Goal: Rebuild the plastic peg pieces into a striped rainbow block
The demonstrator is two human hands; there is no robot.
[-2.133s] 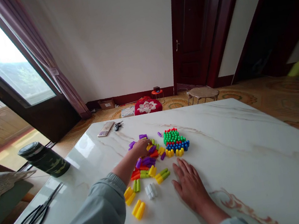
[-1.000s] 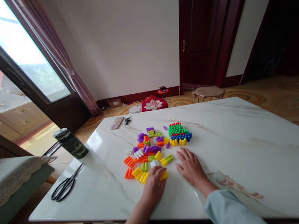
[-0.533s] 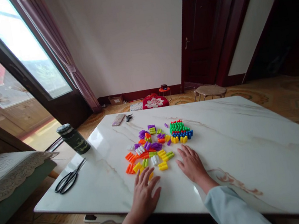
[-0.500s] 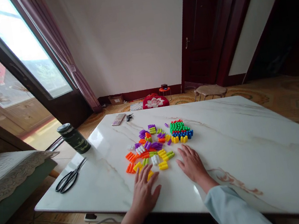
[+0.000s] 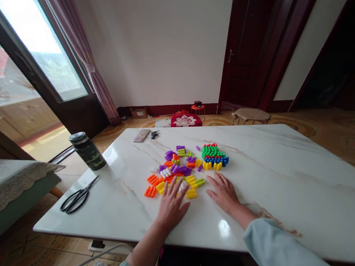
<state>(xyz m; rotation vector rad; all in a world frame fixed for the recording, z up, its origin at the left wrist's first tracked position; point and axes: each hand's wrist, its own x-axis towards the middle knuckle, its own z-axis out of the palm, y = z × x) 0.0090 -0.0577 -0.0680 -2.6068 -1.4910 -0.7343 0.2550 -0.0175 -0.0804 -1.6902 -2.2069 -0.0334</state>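
Observation:
My left hand (image 5: 172,205) is open, its spread fingers reaching over the near edge of a loose pile of plastic toy pieces. Orange pieces (image 5: 150,191) lie just left of it, and yellow pieces (image 5: 191,193) lie to its right; some are hidden under the fingers. Purple pieces (image 5: 185,170) and white pieces (image 5: 165,173) are farther back. With fingers apart, my right hand (image 5: 222,192) rests on the table, right of the pile and holding nothing. Beyond it stands a cluster of green, red and blue beads (image 5: 212,153) with yellow pieces (image 5: 217,165) at its near side.
The white marbled table (image 5: 297,177) bears black-handled scissors (image 5: 79,197) and a camouflage-patterned flask (image 5: 88,152) on the left. A phone (image 5: 141,135) and keys (image 5: 154,134) lie at the far edge. A round stool (image 5: 251,115) stands behind the table.
My left hand has moved forward over the near pieces, covering some of them. My right hand stays open in almost the same place. The camera view has tilted slightly.

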